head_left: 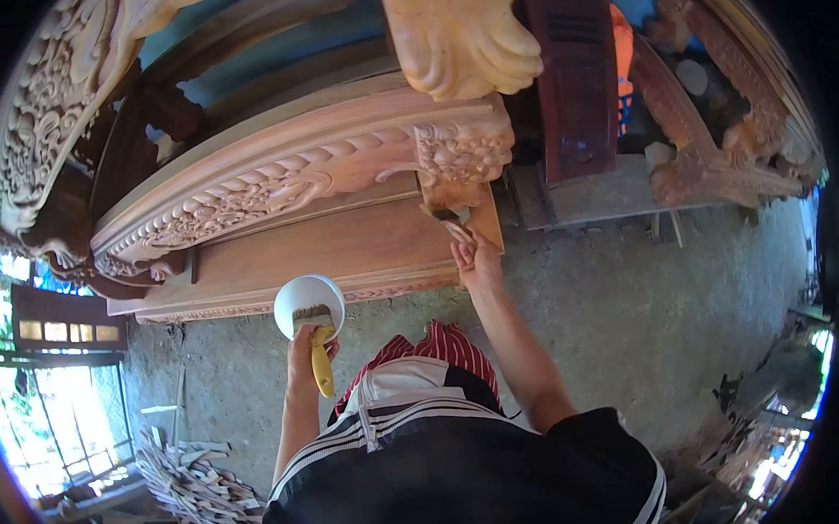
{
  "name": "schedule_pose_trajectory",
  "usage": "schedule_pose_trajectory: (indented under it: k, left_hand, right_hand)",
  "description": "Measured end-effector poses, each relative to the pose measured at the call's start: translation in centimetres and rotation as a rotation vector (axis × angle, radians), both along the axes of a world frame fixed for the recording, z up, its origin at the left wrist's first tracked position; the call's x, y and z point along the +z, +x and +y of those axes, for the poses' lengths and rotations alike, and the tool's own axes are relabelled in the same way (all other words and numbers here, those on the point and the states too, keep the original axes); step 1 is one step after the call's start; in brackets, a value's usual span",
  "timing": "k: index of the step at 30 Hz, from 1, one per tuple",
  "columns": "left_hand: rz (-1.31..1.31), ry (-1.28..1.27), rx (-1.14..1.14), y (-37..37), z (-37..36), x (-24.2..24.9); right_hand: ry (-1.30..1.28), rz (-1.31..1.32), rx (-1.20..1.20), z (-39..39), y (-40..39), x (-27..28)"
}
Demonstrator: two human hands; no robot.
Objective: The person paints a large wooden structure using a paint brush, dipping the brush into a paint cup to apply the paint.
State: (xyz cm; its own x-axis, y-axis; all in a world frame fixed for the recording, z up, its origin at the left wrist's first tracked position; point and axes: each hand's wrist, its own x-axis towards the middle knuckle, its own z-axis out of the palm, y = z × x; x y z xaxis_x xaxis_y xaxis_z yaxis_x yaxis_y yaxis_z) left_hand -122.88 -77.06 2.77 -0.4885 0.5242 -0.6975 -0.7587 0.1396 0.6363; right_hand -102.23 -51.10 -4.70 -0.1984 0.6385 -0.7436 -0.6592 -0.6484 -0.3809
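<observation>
My left hand (302,355) is closed around a white tub (326,291) and a wide paintbrush with a yellow handle (321,367). That brush's bristles rest inside the tub's mouth. My right hand (478,258) is closed on the light handle of a second paintbrush (456,227), smaller, with dark bristles. Its tip lies against the foot of a carved leg (463,194), at the right end of a carved wooden furniture piece (278,175). Below the carved rail runs a flat wooden base (327,247). The tub's contents are hidden from me.
A carved wooden claw foot (467,43) hangs over the top middle. More carved panels stand left and right. A dark red board (577,90) leans beside something orange (623,52). Wood scraps (187,478) are heaped at lower left on the concrete floor (643,310).
</observation>
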Motion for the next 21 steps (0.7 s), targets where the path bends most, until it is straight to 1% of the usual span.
schedule_pose_trajectory:
  k: [1,3,4,5,6,7,8,10,11,13,14,16,17,19,20,21]
  left_hand:
    - [-0.004,-0.021,0.014,0.0,-0.1,0.0]
    - [-0.004,-0.003,0.092,0.3,0.2,-0.2]
    - [0.020,0.031,0.060,0.4,0.2,-0.3]
    - [0.049,0.059,0.031,0.5,0.1,-0.2]
    - [0.048,0.012,0.048,0.7,0.2,-0.1]
    - [0.057,0.030,0.100,0.8,0.5,0.1]
    - [0.049,0.030,0.081,1.0,0.7,0.2]
    - [0.000,0.025,0.067,1.3,0.7,0.4]
    - [0.001,0.039,0.090,1.3,0.5,0.3]
    - [0.021,0.093,0.096,1.2,0.2,0.0]
    - [0.018,0.110,0.107,0.9,0.2,-0.7]
    - [0.095,0.083,0.055,0.4,-0.2,-2.6]
    - [0.087,0.089,0.065,0.4,-0.3,-2.3]
    - [0.122,0.101,-0.103,0.0,0.3,-1.4]
    - [0.132,0.102,-0.131,-0.2,0.5,-1.5]
    - [0.135,0.104,-0.142,-0.5,0.4,-1.0]
  right_hand:
    - [0.009,-0.002,0.027,-0.1,0.2,-0.5]
    - [0.135,0.000,-0.317,0.6,1.1,-3.0]
    - [0.347,0.240,-0.180,1.0,3.4,-9.5]
    - [0.539,0.491,-0.034,2.0,4.4,-14.7]
    - [0.348,0.317,-0.057,1.3,2.4,-10.1]
    - [0.167,0.133,-0.082,-0.5,0.6,-3.4]
    - [0.181,0.141,-0.034,-1.0,0.0,-1.1]
    - [0.366,0.149,0.250,-2.3,0.1,1.5]
    - [0.379,0.153,0.274,-3.0,0.0,3.1]
    - [0.631,0.017,0.415,-4.0,-0.2,6.4]
    - [0.647,0.013,0.426,-4.7,-0.5,8.9]
    - [1.005,-0.232,0.845,-6.4,-1.6,13.6]
    - [1.010,-0.238,0.857,-7.2,-2.6,14.6]
    - [1.491,-0.511,1.248,-8.8,-4.9,15.8]
    - [1.906,-0.632,1.069,-9.5,-6.4,15.1]
    - [1.904,-0.641,1.058,-10.3,-7.0,15.1]
